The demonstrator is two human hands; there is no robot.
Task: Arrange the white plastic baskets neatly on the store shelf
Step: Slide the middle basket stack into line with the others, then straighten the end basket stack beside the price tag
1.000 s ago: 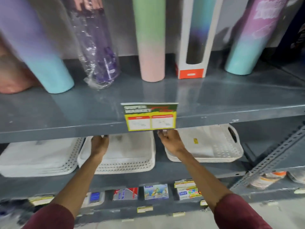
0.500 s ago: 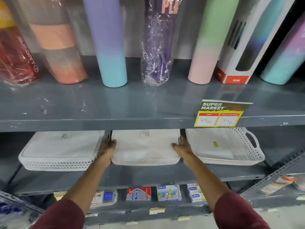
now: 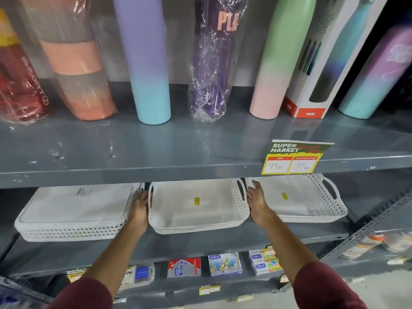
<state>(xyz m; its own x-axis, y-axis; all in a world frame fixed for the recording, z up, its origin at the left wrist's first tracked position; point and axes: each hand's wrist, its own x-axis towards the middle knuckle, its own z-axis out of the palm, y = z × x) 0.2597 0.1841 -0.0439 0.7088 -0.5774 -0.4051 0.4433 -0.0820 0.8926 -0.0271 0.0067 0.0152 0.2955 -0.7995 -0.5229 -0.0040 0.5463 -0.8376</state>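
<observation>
Three stacks of white plastic baskets sit side by side on the grey middle shelf (image 3: 200, 241). The middle stack (image 3: 196, 221) is upright and open-topped, with a yellow sticker inside. My left hand (image 3: 140, 206) presses flat against its left handle side and my right hand (image 3: 256, 199) presses against its right handle side, so both grip it between them. The left stack (image 3: 71, 224) lies upside down, bottom up. The right stack (image 3: 312, 206) is upright with a handle at its right end.
The upper shelf (image 3: 178, 148) holds tall bottles and a boxed flask, close above the baskets. A yellow price tag (image 3: 292, 161) hangs from its front edge. Small packets (image 3: 225, 264) fill the shelf below. A slotted metal upright (image 3: 367, 228) slants at right.
The middle stack showed its flat bottom half a second ago; now it is open side up between my hands. The view has shifted slightly left and closer.
</observation>
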